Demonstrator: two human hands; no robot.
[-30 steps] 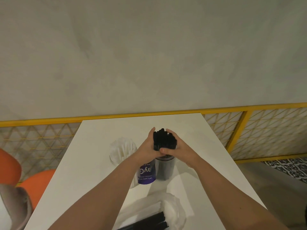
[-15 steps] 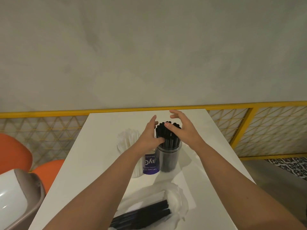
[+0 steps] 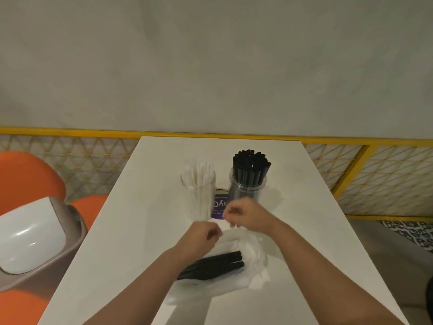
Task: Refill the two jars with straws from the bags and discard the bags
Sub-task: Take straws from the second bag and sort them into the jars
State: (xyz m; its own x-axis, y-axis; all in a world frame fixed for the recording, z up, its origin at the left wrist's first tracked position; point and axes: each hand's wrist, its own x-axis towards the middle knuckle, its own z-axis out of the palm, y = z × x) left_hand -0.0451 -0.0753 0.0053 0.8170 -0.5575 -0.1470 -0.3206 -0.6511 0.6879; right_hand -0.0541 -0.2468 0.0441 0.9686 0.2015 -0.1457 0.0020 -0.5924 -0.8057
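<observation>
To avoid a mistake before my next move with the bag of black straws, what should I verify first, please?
1. Black-straw jar upright, clear of both hands: ok.
2. Room in that jar for more straws: cannot tell; it looks packed.
3. White-straw jar upright and filled: ok.
4. Bag emptied for discarding: not ok; black straws lie inside.
5. Left hand and right hand gripping the bag: cannot tell; fingers curled above it.
6. Bin near, left of the table: ok.
</observation>
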